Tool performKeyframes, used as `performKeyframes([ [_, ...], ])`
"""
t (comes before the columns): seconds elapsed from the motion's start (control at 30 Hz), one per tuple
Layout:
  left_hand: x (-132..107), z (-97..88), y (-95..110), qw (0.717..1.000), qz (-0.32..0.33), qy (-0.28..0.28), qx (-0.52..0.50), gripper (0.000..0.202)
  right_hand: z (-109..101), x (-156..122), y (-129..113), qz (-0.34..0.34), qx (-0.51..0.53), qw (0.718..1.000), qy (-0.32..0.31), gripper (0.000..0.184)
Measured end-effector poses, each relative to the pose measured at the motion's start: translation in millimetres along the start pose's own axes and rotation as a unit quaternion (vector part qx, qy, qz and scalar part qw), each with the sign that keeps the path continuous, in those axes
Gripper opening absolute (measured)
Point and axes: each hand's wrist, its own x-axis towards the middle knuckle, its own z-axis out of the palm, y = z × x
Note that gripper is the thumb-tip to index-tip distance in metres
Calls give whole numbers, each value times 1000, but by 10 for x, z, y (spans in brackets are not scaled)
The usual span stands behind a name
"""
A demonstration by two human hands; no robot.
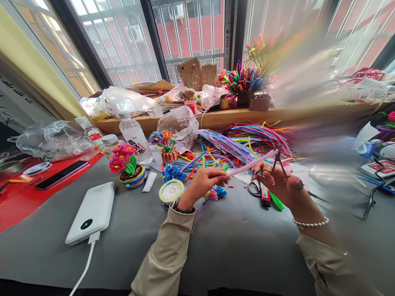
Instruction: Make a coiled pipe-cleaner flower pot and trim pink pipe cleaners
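Note:
Pinched in the fingers of my left hand [207,182] is one end of a pink pipe cleaner [251,163], which slants up to the right. My right hand [282,187] has its fingers through the handles of dark scissors [278,161], whose blades point upward by the pipe cleaner's far end. Whether the blades touch it I cannot tell. Below my hands lie small blue and pink pipe-cleaner flowers [214,194]. A small round pot with white filling [171,191] stands left of my left wrist. Beside my right hand are a second pair of scissors [254,188] and a green pipe-cleaner piece [277,202].
Bundles of coloured pipe cleaners [234,144] lie at the back. To the left stand a pot of pink flowers [126,164], a water bottle [135,137] and a white power bank [92,213] with a cable. A phone [61,174] rests on red sheeting. The right side is blurred.

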Motion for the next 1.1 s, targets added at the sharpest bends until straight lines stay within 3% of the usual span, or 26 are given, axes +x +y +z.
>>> performKeyframes([
  [0.17,-5,2,15,1000,-2,1,10,21,-10,-7,-2,-17,15,1000,11,61],
  [0.33,-7,-5,-8,999,7,0,37,22,-2,-19,33,-9,45,999,-29,61],
  [0.6,-1,19,-5,998,20,-3,53,20,-6,25,171,-27,123,992,31,47],
  [0.9,1,30,-21,997,28,11,68,16,12,21,130,-13,126,991,47,56],
  [1.1,15,20,-44,997,29,22,70,15,22,37,155,-52,145,988,20,53],
])
